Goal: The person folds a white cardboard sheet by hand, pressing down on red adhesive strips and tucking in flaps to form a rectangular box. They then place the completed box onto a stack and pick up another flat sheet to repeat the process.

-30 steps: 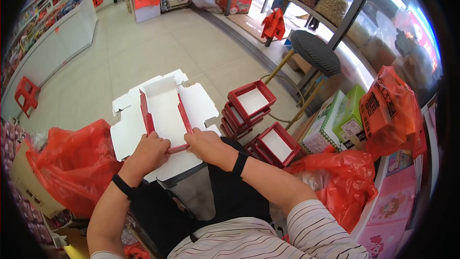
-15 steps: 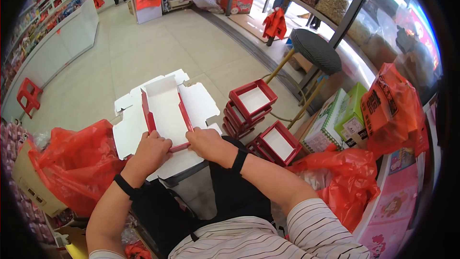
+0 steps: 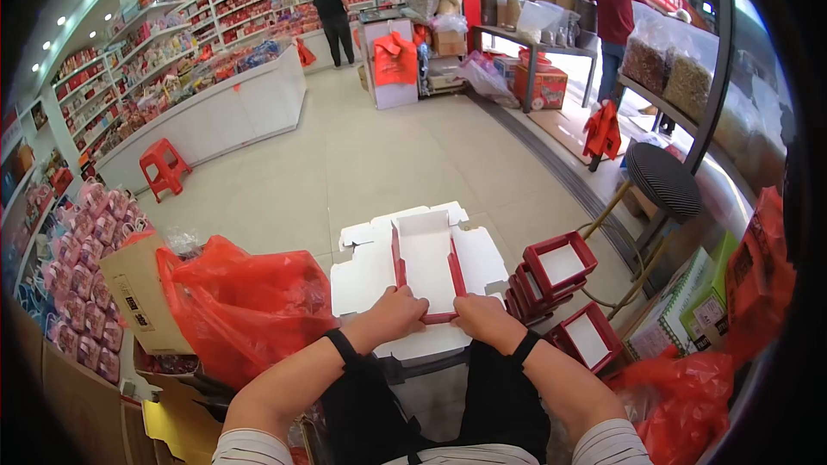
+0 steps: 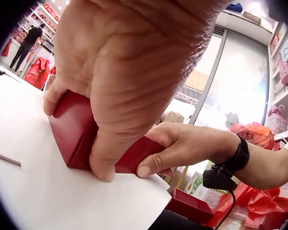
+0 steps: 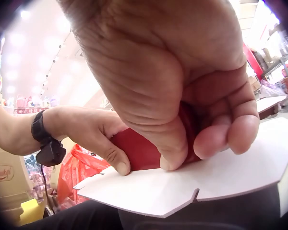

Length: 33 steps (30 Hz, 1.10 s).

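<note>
A red-and-white card box (image 3: 428, 267), its long side walls raised and its far end flap standing, lies on white die-cut card sheets (image 3: 357, 286). At its near left corner my left hand (image 3: 392, 317) pinches the red wall, thumb outside. My right hand (image 3: 488, 320) grips the near right corner the same way. In the left wrist view the red wall (image 4: 73, 125) is between my left thumb and fingers. The right wrist view shows the red near wall (image 5: 140, 149) between both thumbs, and curled fingers (image 5: 244, 133) of my right hand at the corner.
Stacked red trays (image 3: 560, 265) and another red tray (image 3: 589, 340) stand at the right, near a striped stool (image 3: 662, 179). A red plastic bag (image 3: 250, 306) lies at the left, beside a cardboard carton (image 3: 146, 297). Two people stand farther off.
The head view has tilted up and turned left, so the scene sits lower and farther right. Both hands keep their hold at the box's near corners.
</note>
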Available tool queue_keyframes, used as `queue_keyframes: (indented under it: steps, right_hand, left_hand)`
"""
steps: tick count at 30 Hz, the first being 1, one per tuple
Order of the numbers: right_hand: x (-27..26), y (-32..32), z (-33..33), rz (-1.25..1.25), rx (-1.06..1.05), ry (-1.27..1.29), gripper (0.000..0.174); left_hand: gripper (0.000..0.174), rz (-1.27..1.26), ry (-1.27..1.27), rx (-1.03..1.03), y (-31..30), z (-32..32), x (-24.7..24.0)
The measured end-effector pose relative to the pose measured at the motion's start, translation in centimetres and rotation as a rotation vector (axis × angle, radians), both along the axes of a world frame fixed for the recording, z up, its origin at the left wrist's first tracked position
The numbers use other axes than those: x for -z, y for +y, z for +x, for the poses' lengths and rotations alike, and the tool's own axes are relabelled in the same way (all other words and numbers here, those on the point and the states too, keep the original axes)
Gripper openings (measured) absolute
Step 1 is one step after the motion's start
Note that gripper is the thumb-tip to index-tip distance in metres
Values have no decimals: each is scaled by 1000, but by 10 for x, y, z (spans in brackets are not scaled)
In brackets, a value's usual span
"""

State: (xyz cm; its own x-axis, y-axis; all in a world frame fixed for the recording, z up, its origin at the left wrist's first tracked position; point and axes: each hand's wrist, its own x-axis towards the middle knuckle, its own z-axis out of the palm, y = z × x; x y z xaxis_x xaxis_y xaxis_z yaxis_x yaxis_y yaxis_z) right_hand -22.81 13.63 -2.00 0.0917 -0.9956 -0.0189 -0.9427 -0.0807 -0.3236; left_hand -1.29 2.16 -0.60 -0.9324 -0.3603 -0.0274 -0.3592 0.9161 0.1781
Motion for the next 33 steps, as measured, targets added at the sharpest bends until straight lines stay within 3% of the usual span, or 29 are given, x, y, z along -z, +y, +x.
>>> queue_keyframes:
  steps: [5, 6, 9, 10, 13, 14, 16, 19, 21, 23, 25, 28, 33]
  right_hand:
    - [-1, 12, 30, 39, 84, -98, 28]
    - [-11, 15, 40, 125, 62, -144, 35]
    - [-9, 23, 62, 182, -53, -287, 45]
    - [-14, 27, 67, 239, -83, -292, 56]
    - [-18, 48, 69, 122, -240, -377, 55]
    - [-23, 51, 68, 124, -260, -420, 53]
    - [-34, 53, 59, 132, -303, -507, 48]
    - [-47, 51, 34, -57, -184, -586, 37]
    - [-69, 48, 17, -178, -59, -448, 33]
    - [-63, 36, -7, -450, -63, -197, 40]
    - [-39, 30, -26, -504, -17, -86, 49]
    - [-20, 33, -38, -310, -31, -286, 50]
    - [-36, 44, -21, -197, 35, -256, 55]
  left_hand:
    - [37, -41, 186, -156, 14, -8, -38]
    - [41, -10, 90, -145, 18, -12, -49]
    - [46, 379, 25, -261, 19, -20, -30]
    - [48, 403, -11, -276, 18, -21, -29]
    - [43, 253, -75, -196, 17, -18, -28]
    - [31, 226, -95, -190, 20, -17, -29]
    - [24, 106, -24, -126, 15, -8, -11]
    - [18, -131, 42, -93, 11, 12, -8]
    - [17, -402, 178, -37, -3, 32, 4]
    - [29, -385, 151, -158, -3, 39, -5]
    - [35, -346, 247, -179, -1, 48, 8]
    - [42, -274, 322, -202, 19, 50, 11]
    - [51, -42, 344, -257, 34, 64, -2]
